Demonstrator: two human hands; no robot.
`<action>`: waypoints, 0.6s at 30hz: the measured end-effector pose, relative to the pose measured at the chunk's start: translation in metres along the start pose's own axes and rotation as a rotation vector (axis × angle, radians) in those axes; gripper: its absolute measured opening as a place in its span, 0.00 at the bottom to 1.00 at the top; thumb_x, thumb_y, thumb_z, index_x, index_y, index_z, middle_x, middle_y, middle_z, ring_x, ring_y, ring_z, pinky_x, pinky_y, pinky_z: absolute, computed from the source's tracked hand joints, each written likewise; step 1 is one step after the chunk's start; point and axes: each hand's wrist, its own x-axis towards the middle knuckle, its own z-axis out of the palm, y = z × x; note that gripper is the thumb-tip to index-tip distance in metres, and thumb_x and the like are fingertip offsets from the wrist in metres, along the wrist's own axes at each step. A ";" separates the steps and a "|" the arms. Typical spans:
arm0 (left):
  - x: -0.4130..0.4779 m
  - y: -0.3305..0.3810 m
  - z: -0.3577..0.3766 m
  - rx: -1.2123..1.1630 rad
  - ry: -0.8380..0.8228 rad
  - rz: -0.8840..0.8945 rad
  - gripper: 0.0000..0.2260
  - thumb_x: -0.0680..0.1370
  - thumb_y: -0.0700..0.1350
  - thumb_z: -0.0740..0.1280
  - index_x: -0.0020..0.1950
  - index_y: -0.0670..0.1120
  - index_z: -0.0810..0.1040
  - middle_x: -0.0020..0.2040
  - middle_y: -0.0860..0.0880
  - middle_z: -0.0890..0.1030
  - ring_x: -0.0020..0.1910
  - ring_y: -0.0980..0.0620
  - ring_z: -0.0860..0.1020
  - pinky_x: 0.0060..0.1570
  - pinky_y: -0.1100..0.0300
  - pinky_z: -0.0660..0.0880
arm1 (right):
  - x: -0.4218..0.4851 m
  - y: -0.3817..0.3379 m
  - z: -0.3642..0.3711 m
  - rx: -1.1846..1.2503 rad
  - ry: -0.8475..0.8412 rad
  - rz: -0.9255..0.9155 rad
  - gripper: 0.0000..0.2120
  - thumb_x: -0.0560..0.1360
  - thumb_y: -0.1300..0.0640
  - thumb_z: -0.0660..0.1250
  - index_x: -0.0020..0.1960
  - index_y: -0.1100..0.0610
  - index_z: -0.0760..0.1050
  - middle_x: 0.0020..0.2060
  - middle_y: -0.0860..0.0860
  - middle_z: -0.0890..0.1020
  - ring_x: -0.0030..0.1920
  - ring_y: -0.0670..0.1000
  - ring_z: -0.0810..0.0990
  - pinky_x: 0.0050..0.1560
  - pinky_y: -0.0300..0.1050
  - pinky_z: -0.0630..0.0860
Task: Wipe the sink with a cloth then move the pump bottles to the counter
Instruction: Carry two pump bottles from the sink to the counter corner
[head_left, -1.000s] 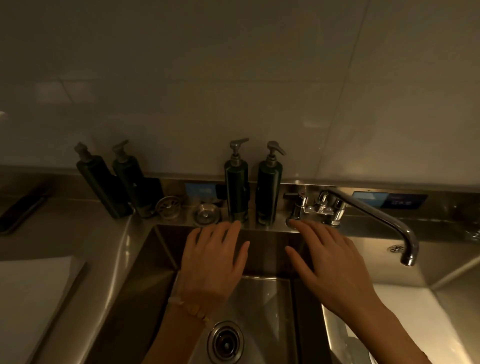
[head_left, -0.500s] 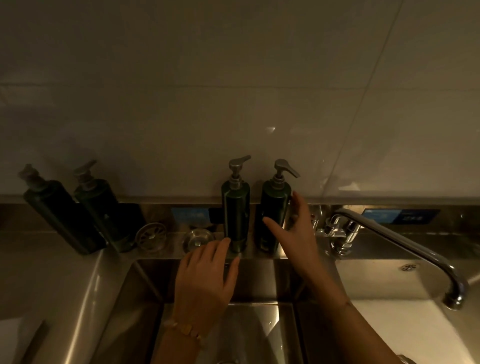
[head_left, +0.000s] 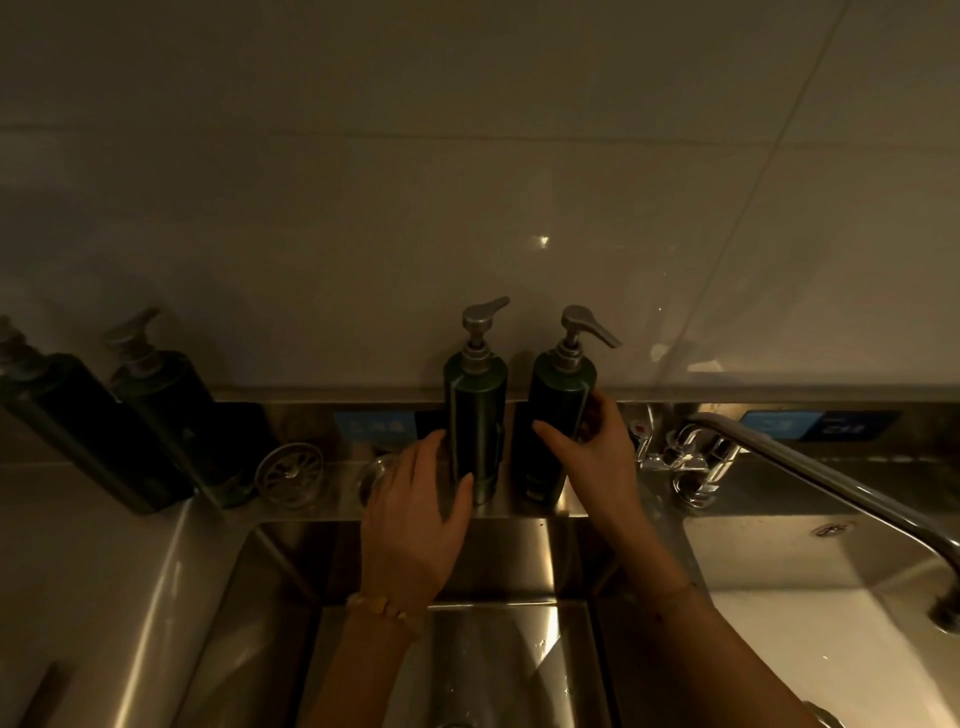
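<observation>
Right hand (head_left: 597, 457) now gripping right bottle (head_left: 558, 410), left hand (head_left: 415, 514) clasping left bottle (head_left: 475, 410)

Chrome faucet (head_left: 810, 470) at right; round strainer (head_left: 290, 475) left; tiled wall (head_left: 467, 182) behind

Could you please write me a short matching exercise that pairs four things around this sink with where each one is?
Things:
1. left hand
2. right hand
3. faucet spout
4. spoked strainer

Places:
A. over the right basin
B. gripping the bottle beside the faucet
C. on the ledge, left of both hands
D. gripping the bottle left of that one

Pairs: 1-D, 2-B, 3-A, 4-C.
</observation>
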 end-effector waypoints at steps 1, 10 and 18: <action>0.004 0.000 0.003 -0.053 -0.018 -0.045 0.23 0.75 0.50 0.66 0.68 0.44 0.69 0.62 0.44 0.75 0.59 0.45 0.75 0.55 0.54 0.71 | 0.000 0.000 0.000 -0.007 0.002 -0.003 0.30 0.66 0.57 0.75 0.65 0.53 0.67 0.61 0.51 0.76 0.60 0.50 0.75 0.61 0.54 0.74; 0.033 0.005 0.034 -0.504 -0.107 -0.276 0.37 0.69 0.38 0.74 0.74 0.47 0.60 0.70 0.49 0.67 0.68 0.52 0.66 0.65 0.56 0.65 | 0.001 -0.002 0.002 -0.071 0.021 -0.056 0.30 0.65 0.55 0.75 0.64 0.54 0.68 0.60 0.51 0.77 0.59 0.50 0.76 0.59 0.55 0.75; 0.043 0.004 0.046 -0.501 -0.102 -0.252 0.35 0.65 0.37 0.77 0.68 0.44 0.65 0.65 0.47 0.71 0.64 0.52 0.70 0.61 0.61 0.67 | -0.006 -0.006 -0.003 -0.108 0.035 -0.091 0.28 0.65 0.56 0.75 0.62 0.53 0.69 0.58 0.51 0.77 0.57 0.49 0.76 0.58 0.49 0.74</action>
